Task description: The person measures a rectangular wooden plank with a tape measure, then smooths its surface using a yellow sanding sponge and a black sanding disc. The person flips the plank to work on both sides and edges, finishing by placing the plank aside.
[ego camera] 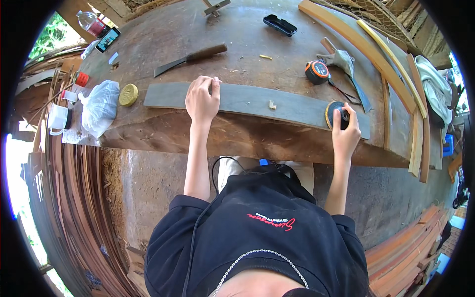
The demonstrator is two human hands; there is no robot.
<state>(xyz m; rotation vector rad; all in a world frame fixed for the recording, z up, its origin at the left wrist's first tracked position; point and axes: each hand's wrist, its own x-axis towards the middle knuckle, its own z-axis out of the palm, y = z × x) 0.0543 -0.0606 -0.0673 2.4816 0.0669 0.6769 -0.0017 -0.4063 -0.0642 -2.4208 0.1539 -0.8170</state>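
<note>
A long grey-painted wooden board [245,97] lies along the near edge of the wooden workbench [156,128]. My left hand [203,97] rests on the board's left part, fingers bent over it; whether it grips the edge is hard to tell. Near the right end, my right hand [346,124] holds a round black disc with a yellowish rim [329,113], tilted up against the board. A small pale chip [272,105] sits on the board between the hands. Beyond the board lie a wide-bladed knife with a wooden handle [193,57] and an orange and black tape measure [317,71].
At the left are a tied plastic bag [99,107], a round yellow block [128,95], a white cup [58,117], a phone [108,39] and a bottle [91,24]. A black case [280,25] lies at the back. Curved wooden strips [363,55] line the right side.
</note>
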